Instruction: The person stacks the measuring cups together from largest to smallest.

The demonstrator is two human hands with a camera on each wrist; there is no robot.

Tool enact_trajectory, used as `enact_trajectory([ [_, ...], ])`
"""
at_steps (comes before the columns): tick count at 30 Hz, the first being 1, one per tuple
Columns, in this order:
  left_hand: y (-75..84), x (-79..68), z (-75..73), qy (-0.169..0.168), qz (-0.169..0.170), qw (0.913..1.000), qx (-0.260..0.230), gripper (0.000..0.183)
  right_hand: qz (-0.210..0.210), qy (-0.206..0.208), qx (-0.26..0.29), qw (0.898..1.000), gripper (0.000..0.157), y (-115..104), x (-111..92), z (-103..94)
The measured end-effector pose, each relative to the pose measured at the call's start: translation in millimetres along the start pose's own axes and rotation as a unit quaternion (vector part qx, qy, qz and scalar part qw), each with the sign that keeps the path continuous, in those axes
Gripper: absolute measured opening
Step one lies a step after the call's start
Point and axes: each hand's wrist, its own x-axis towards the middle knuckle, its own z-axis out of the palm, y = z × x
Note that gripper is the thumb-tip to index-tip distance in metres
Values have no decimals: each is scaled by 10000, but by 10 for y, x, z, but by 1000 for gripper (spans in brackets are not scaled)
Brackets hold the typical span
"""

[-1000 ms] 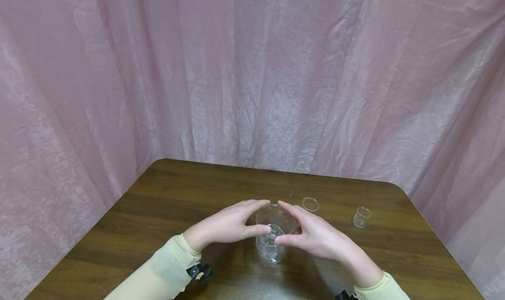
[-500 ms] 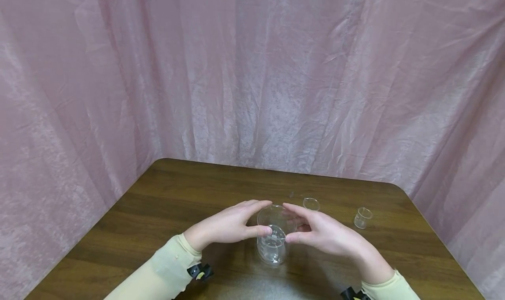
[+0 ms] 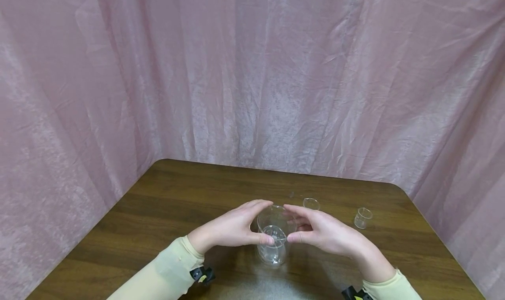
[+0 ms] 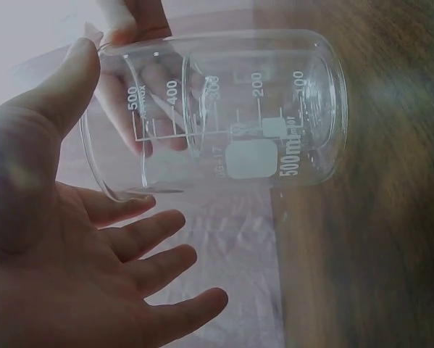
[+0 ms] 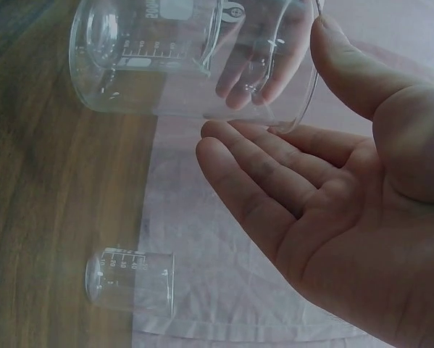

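A large clear 500 ml beaker [image 4: 253, 159] stands upright on the table, with a smaller beaker [image 5: 148, 54] inside it. My left hand [image 3: 232, 227] spans the left side of the large beaker's rim, thumb on the near edge and index finger on the far edge. Its other fingers spread out beside the glass. On the opposite side my right hand [image 3: 327, 232] curves round the rim, with its thumb [image 5: 347, 65] at the near edge and the fingers along the outer wall.
A small graduated beaker [image 3: 362, 218] stands to the right on the brown wooden table [image 3: 197, 181]. Behind the right hand, the rim of another beaker [image 3: 311, 203] shows, its lower part hidden. Pink curtains [image 3: 252, 94] hang behind the table.
My right hand has shifted right, its thumb moving from over the beaker's mouth to the rim's right side. The left hand has moved slightly right, its thumb a little lower.
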Motion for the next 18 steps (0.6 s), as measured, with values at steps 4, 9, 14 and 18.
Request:
enact_trajectory([
  [4,6,11,17,73,11,10000,-7,97,10,25,8,10000,78,-5,0,0],
  [9,25,15,35,168,-19,9999,-21,98,82,83,107,9999,79,-5,13,16],
  [14,38,21,56,240,-48,9997,48,99,79,93,114,9999,79,-2,18,24],
  [18,39,26,71,277,-124,9994,136,100,49,69,-2,10000,76,-2,2,10],
])
